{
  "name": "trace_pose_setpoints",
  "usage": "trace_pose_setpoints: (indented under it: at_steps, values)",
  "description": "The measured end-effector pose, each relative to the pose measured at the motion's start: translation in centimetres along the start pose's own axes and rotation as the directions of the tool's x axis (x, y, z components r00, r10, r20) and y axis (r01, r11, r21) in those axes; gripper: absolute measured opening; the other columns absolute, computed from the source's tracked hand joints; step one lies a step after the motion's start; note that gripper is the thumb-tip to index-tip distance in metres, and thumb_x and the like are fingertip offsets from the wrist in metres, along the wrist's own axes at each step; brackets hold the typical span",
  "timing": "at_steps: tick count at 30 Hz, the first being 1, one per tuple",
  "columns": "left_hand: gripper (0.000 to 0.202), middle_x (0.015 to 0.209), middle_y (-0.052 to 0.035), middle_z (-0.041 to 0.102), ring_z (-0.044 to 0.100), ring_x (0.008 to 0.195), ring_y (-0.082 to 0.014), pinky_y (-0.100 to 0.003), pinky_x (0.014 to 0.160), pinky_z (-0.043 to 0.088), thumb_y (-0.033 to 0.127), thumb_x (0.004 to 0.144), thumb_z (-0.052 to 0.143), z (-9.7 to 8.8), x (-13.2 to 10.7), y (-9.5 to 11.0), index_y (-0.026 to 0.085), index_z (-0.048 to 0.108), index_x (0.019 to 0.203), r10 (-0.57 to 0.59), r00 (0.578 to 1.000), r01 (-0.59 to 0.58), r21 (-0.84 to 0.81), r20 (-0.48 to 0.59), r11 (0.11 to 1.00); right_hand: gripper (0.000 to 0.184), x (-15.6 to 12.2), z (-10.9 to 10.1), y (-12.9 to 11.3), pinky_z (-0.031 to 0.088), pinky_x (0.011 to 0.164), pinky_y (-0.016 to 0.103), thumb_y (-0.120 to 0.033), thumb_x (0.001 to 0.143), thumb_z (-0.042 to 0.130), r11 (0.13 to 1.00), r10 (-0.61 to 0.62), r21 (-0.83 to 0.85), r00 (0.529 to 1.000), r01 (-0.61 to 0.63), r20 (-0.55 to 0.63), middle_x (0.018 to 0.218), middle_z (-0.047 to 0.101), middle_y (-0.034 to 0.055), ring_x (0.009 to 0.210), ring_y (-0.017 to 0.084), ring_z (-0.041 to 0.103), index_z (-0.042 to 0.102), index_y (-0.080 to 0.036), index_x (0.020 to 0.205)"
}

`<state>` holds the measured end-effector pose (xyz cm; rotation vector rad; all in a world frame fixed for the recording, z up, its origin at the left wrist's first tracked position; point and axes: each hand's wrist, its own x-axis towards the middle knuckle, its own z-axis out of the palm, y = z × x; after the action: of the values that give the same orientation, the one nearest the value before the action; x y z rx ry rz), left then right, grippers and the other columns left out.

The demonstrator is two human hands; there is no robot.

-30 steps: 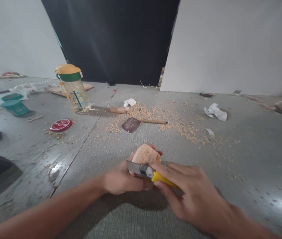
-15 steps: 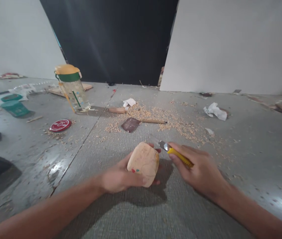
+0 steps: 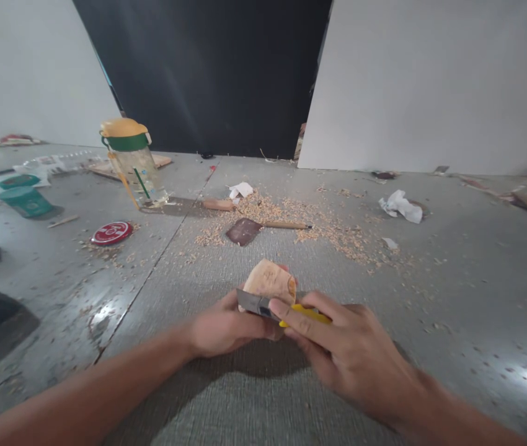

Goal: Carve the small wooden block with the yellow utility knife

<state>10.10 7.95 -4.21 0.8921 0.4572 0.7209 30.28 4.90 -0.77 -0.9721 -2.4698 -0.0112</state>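
Head view: pale block [image 3: 268, 280], one, above the floor [image 3: 189, 402], clamped in the grip of the left hand [image 3: 226, 327]; yellow cutter [image 3: 312, 314], one, clamped in the right hand [image 3: 351, 347], blade [image 3: 250, 301] across the block's near side. Handling advised: low blade angle, thin strokes, firm bracing, left thumb clear of the edge.

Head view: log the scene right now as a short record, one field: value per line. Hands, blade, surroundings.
left hand: holds pale block
right hand: holds yellow cutter
blade: extended, overlaps the block in view; contact unclear
ahead: scattered shavings, dark brownish sheet, thin dark-tipped stick
left side: yellow-lidded bottle, red disc, teal container
right side: crumpled white paper
surface: gray
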Motion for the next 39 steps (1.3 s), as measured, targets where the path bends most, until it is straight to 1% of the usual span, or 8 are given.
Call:
trace_pose_setpoints:
  at_steps: [4,9,11,17,22,26,33,39]
  values:
    - [0.024,0.085,-0.0015,0.063,0.058,0.082,-0.0142,-0.031,0.086,0.043,0.011,0.068,0.074,0.1,-0.1,0.1,0.018,0.067,0.09,-0.015,1.0,0.016,-0.024,0.011,1.0,0.036,0.0,0.0,0.8,0.049,0.053,0.025,-0.027,0.099,0.042,0.999,-0.038,-0.025,0.999,0.037,-0.018,0.091,0.067,0.0062,0.062,0.012,0.062,0.062,-0.026,0.129]
    - [0.064,0.119,-0.0064,0.059,0.057,0.105,-0.0181,-0.035,0.094,0.043,0.012,0.068,0.078,0.5,-0.5,0.8,0.029,0.055,0.126,-0.026,0.999,0.027,-0.075,0.023,0.997,0.039,0.0,-0.1,4.1,0.047,0.055,0.025,-0.029,0.101,0.04,0.988,0.149,-0.026,0.985,-0.152,-0.092,0.084,0.063,0.0037,0.059,0.011,0.057,0.057,-0.021,0.135]
    - [0.069,0.126,-0.0073,0.055,0.055,0.11,-0.0193,-0.038,0.098,0.042,0.011,0.069,0.077,0.6,-0.5,0.9,0.031,0.051,0.13,-0.04,0.999,0.042,-0.078,0.026,0.996,0.038,-0.1,-0.2,4.8,0.047,0.058,0.025,-0.029,0.101,0.041,0.982,0.186,0.007,0.974,-0.186,-0.128,0.079,0.061,0.0029,0.061,0.012,0.056,0.058,-0.019,0.134]
    - [0.03,0.088,-0.0036,0.06,0.057,0.091,-0.0183,-0.033,0.087,0.043,0.02,0.071,0.074,0.0,-0.2,0.1,0.016,0.063,0.099,0.018,0.999,-0.013,0.123,-0.043,0.992,0.038,-0.3,-0.1,1.6,0.046,0.056,0.024,-0.028,0.102,0.039,0.991,0.117,0.072,0.993,-0.116,-0.009,0.091,0.064,0.0041,0.065,0.011,0.06,0.055,-0.026,0.136]
    - [0.012,0.084,-0.0029,0.061,0.055,0.083,-0.0179,-0.034,0.085,0.044,0.02,0.077,0.063,0.2,-0.2,0.9,0.016,0.065,0.088,0.029,0.999,-0.017,0.433,-0.02,0.901,0.037,-0.2,0.2,-0.6,0.043,0.051,0.024,-0.03,0.101,0.039,0.994,0.066,0.081,0.998,-0.067,0.019,0.09,0.065,0.0043,0.06,0.011,0.06,0.059,-0.028,0.132]
    - [0.012,0.08,-0.0027,0.061,0.054,0.079,-0.0176,-0.033,0.083,0.044,0.017,0.073,0.06,0.7,-0.1,1.7,0.016,0.067,0.084,0.078,0.996,-0.091,0.531,0.047,0.843,0.038,-0.1,0.2,-0.5,0.041,0.046,0.024,-0.03,0.101,0.038,0.999,0.015,0.042,1.0,-0.016,0.026,0.086,0.065,0.004,0.054,0.011,0.058,0.059,-0.028,0.132]
    - [0.022,0.084,-0.0043,0.063,0.056,0.08,-0.0174,-0.032,0.079,0.046,0.024,0.077,0.063,0.0,-0.1,0.1,0.016,0.067,0.098,0.036,0.999,-0.04,0.306,0.021,0.951,0.038,-0.1,0.1,0.5,0.051,0.05,0.032,-0.027,0.099,0.04,0.996,-0.043,-0.084,0.999,0.041,-0.017,0.099,0.068,0.0116,0.062,0.019,0.065,0.061,-0.027,0.131]
    - [0.007,0.076,-0.0024,0.059,0.055,0.077,-0.0155,-0.031,0.079,0.043,0.018,0.073,0.068,0.3,0.0,0.1,0.015,0.066,0.079,0.004,1.0,-0.006,0.128,0.012,0.992,0.039,-0.1,0.2,0.9,0.054,0.054,0.035,-0.026,0.097,0.043,0.991,-0.077,-0.108,0.997,0.076,-0.007,0.102,0.068,0.0105,0.066,0.02,0.067,0.059,-0.029,0.133]
